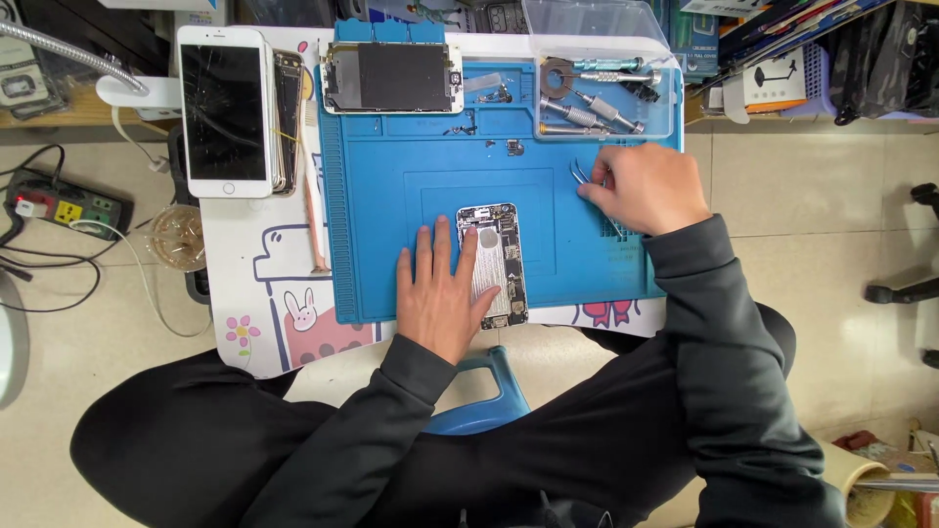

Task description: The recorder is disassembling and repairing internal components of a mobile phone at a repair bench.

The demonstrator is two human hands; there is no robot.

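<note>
An opened phone body [499, 256] with its insides exposed lies face up on the blue repair mat [391, 186]. My left hand [442, 293] rests flat on the mat, fingers spread, its thumb and index finger against the phone's left and lower edge. Over at the mat's right side, my right hand [641, 188] curls down over metal tweezers [579, 173], fingertips touching them. A detached screen panel [391, 76] lies at the mat's far edge. Small screws and parts [501, 95] are scattered near it.
A clear tray [653, 115] holding screwdrivers stands at the mat's far right corner. A white phone with a cracked screen [225, 110] lies on the white table's left, beside another phone frame [289, 117]. A power strip [67, 205] and cables lie on the floor at left.
</note>
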